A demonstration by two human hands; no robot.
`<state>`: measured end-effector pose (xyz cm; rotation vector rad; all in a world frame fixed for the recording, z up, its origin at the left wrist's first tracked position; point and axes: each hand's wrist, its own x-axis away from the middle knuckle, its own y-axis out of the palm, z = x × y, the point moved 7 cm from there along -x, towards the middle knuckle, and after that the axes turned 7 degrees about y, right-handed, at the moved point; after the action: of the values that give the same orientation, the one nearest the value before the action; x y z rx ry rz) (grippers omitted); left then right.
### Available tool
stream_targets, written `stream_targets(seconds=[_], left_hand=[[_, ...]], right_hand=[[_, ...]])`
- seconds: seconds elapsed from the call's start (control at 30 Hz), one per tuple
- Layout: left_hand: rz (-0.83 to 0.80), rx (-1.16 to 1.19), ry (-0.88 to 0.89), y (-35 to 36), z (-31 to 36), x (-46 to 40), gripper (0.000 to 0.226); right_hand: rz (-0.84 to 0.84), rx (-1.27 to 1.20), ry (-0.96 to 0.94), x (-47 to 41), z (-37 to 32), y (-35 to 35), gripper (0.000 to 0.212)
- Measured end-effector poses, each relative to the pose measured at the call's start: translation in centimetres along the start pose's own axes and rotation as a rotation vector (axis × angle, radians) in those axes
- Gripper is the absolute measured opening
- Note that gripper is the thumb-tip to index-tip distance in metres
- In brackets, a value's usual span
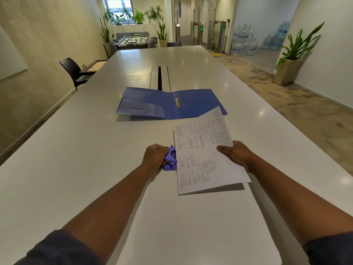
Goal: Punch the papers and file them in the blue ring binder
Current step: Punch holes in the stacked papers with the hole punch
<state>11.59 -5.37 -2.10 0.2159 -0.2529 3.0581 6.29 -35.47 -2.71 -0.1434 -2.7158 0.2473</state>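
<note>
- The papers are sitting with their left edge at the mouth of the punch. If that edge is not all the way in, or is going in crooked, I think the holes could land in the wrong place and miss the rings.
- The right side of the papers is lifting off the table. The sheets could slide apart, so some may get holes in a different spot.
- The punch is small. If the push comes down off to one side, it could tip or slip on the smooth table.
- The left hand is curling over the punch, its fingers wrapping the handle.
- The right hand is pinching the right edge of the papers, thumb on top, fingers mostly hiding under the sheets.
- The binder is lying open and flat, farther back on the table, near the papers' far corner. No paper is on its rings yet.
</note>
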Motion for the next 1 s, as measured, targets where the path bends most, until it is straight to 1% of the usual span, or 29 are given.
stream_targets(seconds=[0.33,0.5,0.67,1.0], left_hand=[[-0.020,0.032,-0.017,0.07,0.00,0.14,0.010],[-0.017,-0.008,-0.001,-0.07,0.01,0.15,0.010],[-0.017,0.004,0.004,-0.04,0.06,0.21,0.010],[-0.029,-0.001,0.028,0.11,0.14,0.31,0.010]], right_hand=[[0.015,0.045,0.013,0.01,0.01,-0.17,0.034],[0.024,0.041,0.024,-0.07,0.36,-0.39,0.037],[0.023,0.061,0.012,-0.21,0.38,-0.31,0.036],[0.013,0.027,0.027,-0.39,0.51,-0.40,0.031]])
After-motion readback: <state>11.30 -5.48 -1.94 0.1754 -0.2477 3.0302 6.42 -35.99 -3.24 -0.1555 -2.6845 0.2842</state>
